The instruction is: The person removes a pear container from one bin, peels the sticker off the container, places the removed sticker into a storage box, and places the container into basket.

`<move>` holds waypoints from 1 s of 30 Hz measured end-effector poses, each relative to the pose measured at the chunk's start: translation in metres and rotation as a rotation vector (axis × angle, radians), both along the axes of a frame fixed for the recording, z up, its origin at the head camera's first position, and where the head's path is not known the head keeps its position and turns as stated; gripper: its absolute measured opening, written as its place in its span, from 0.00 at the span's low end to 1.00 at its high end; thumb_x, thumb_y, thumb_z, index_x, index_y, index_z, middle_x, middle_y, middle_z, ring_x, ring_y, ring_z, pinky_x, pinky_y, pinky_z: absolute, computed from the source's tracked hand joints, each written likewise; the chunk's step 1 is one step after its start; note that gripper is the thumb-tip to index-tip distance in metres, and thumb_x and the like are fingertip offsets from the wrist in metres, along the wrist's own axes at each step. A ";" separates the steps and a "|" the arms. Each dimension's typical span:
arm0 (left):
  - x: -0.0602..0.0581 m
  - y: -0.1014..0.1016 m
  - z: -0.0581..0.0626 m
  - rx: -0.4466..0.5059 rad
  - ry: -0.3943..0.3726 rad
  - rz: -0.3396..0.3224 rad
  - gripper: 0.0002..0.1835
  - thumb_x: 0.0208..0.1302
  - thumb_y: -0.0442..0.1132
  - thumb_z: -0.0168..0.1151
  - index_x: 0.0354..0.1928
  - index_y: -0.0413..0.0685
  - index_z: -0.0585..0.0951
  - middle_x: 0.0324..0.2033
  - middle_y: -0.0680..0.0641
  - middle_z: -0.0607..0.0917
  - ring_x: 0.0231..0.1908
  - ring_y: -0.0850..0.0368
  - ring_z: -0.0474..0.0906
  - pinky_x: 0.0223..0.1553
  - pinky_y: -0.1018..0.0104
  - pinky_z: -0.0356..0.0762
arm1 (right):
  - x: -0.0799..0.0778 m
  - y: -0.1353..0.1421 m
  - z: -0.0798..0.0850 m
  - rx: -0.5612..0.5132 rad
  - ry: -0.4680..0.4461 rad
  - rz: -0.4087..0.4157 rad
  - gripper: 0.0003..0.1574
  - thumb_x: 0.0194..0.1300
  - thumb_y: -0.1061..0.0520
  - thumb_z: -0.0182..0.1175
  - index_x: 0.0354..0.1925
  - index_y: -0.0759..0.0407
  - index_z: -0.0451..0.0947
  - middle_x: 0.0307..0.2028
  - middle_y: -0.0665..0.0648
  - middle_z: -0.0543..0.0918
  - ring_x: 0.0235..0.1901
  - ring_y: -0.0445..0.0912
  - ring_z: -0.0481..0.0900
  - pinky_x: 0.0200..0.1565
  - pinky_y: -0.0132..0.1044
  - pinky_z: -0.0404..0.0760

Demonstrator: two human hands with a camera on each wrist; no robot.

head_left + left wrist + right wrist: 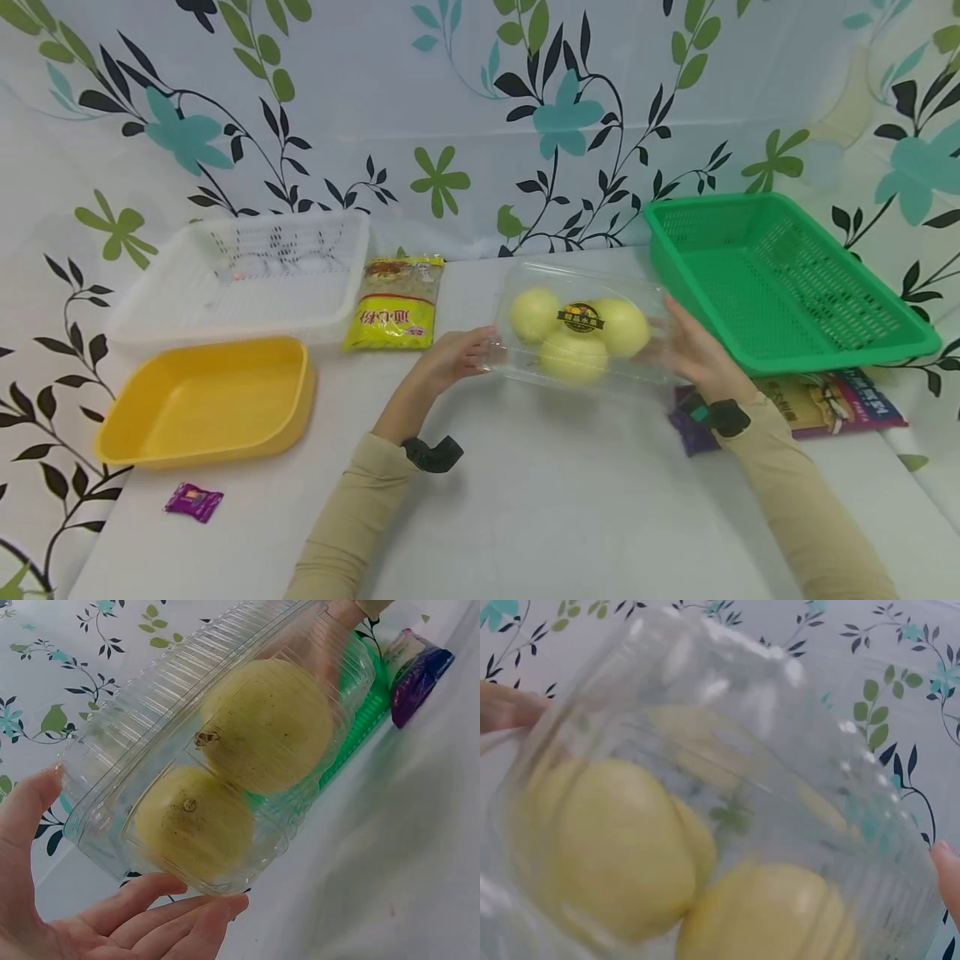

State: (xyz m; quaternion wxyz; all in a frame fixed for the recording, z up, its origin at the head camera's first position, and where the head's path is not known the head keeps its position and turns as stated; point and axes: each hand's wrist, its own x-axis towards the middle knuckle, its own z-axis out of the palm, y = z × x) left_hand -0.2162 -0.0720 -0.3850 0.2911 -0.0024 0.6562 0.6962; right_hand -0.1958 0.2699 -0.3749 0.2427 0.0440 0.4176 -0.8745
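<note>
Both hands hold a clear plastic fruit box (pixel 517 275) by its two ends, lifted over the table. Three round pale yellow fruits (pixel 576 357) lie inside, and a black and gold label sits on the lid. My left hand (pixel 453 358) grips the left end; in the left wrist view its thumb (pixel 37 799) is at the lid side and its fingers (pixel 161 919) are under the bottom edge. At the opposite end, my right hand (pixel 693 354) holds the box, partly seen through the plastic. The right wrist view shows the box (pixel 727 742) blurred.
A white basket (pixel 232 312) and a yellow tray (pixel 217 446) stand at left, a small purple packet (pixel 193 502) before them. Beside the basket lies a yellow food bag (pixel 396 304). At right, a green basket (pixel 795 283) stands behind a purple pasta bag (pixel 847 404).
</note>
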 end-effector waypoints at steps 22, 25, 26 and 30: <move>0.037 -0.056 -0.037 -0.101 0.015 0.036 0.29 0.54 0.43 0.59 0.51 0.25 0.69 0.37 0.46 0.76 0.33 0.59 0.75 0.36 0.67 0.74 | -0.007 -0.048 -0.024 0.219 -0.065 0.057 0.49 0.67 0.48 0.45 0.65 0.62 0.21 0.66 0.62 0.27 0.64 0.54 0.35 0.58 0.35 0.56; 0.043 -0.061 -0.042 -0.103 0.004 0.045 0.29 0.54 0.43 0.58 0.51 0.24 0.68 0.38 0.44 0.77 0.33 0.59 0.76 0.38 0.66 0.74 | -0.009 -0.054 -0.029 0.180 -0.071 0.045 0.49 0.67 0.52 0.46 0.65 0.64 0.22 0.65 0.63 0.28 0.64 0.53 0.34 0.57 0.36 0.57; 0.044 -0.063 -0.044 -0.103 0.000 0.051 0.29 0.54 0.42 0.58 0.51 0.24 0.68 0.38 0.44 0.78 0.34 0.58 0.77 0.38 0.66 0.74 | -0.009 -0.056 -0.031 0.167 -0.055 0.055 0.49 0.67 0.53 0.46 0.65 0.65 0.22 0.65 0.63 0.27 0.65 0.53 0.35 0.57 0.38 0.57; 0.050 -0.068 -0.052 -0.091 0.000 0.053 0.29 0.56 0.42 0.57 0.52 0.23 0.67 0.39 0.42 0.79 0.36 0.56 0.78 0.41 0.63 0.73 | -0.009 -0.060 -0.036 0.227 -0.023 0.074 0.44 0.68 0.53 0.45 0.65 0.70 0.30 0.63 0.65 0.41 0.58 0.51 0.54 0.55 0.36 0.62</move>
